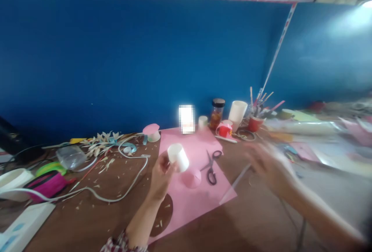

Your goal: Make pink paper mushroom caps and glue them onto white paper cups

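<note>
"What did the head view show of the left hand?"

"The left hand (162,175) had thumb and fingers closed on a white tube (179,158), its open end tilted up. It stood in front of the pink sheet (190,209), close by a pink round piece (192,178). I couldn't tell whether tube and piece touched."

"And the right?"

"The right hand (263,163) was out to the side, well apart from the tube, near a pale strip (236,183). It was too blurred to say whether it gripped anything."

"What could have gone wrong?"

"The scissors (210,163) lay on the sheet with blades parted, one tip near the round piece. A careless reach there might have nicked a finger or the paper. Too hard a squeeze, I'd judge, could have dented the tube if its wall was thin."

"Anything else?"

"A sleeve catching the white cable (132,190) on the left could have dragged it across the table (122,221)."
</note>
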A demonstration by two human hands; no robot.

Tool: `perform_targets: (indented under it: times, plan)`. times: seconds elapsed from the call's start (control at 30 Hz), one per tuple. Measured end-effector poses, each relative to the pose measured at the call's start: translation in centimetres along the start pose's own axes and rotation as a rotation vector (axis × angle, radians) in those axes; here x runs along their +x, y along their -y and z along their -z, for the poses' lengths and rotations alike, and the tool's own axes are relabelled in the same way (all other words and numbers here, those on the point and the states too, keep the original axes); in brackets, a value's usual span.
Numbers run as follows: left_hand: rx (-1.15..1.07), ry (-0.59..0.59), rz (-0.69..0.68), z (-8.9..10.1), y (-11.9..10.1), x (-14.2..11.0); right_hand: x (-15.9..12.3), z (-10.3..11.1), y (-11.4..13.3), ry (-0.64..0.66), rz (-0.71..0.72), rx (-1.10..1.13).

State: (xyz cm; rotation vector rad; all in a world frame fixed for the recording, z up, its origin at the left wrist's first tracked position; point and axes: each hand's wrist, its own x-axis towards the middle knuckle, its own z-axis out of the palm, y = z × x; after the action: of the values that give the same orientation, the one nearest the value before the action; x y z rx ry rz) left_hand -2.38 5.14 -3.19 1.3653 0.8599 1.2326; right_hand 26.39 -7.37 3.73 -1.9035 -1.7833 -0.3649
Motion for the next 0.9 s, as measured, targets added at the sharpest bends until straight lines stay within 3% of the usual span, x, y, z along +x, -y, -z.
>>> perform_targets:
  times: [0.1, 0.2, 0.33, 0.57, 0.73, 0.9]
  plan:
    - [-0.041, -0.025, -0.022, 0.4, 0.3, 0.4, 2.3, -2.7, 5.9, 0.424, 0.214, 0.208]
    - [-0.140, -0.054, -0.061, 1.0, 0.6, 0.8, 4.4, -5.8, 9.0, 0.557, 0.249, 0.219]
    - [-0.266, -0.095, -0.074, 1.5, 0.7, 1.3, 6.5, -8.5, 10.1, 0.724, 0.220, 0.173]
    - [-0.291, -0.102, -0.048, 1.5, 1.1, 1.5, 7.9, -9.9, 10.9, 0.860, 0.176, 0.103]
    - [-0.304, -0.097, -0.040, 1.5, 1.2, 1.4, 7.6, -10.0, 10.6, 0.914, 0.233, 0.161]
    - [-0.407, -0.031, 0.020, 1.5, 0.8, 1.2, 7.0, -9.6, 10.8, 0.882, 0.333, 0.195]
